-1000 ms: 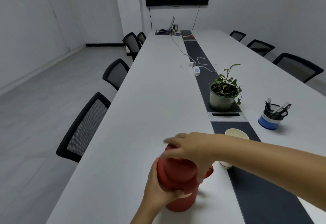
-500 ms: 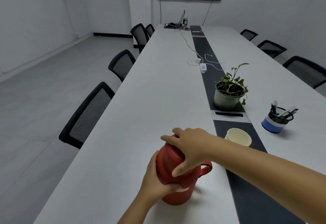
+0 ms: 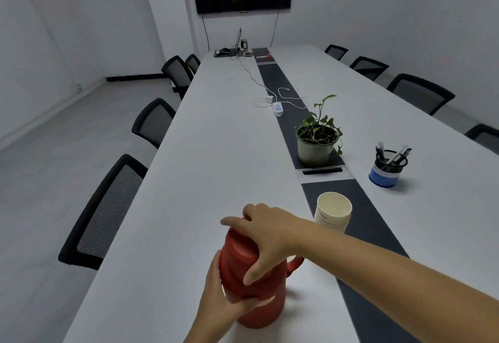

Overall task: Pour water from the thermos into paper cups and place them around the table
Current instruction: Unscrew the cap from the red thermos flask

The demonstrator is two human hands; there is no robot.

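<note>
Thermos: red thermos stands upright on the white bench, near edge.
Left hand: left hand wraps the body, steadying it.
Right hand: right hand grips the lid; fingers have turned round it over the last second, so it is likely being unscrewed.
Cups: stack of paper cups just beyond, unfilled.
</note>
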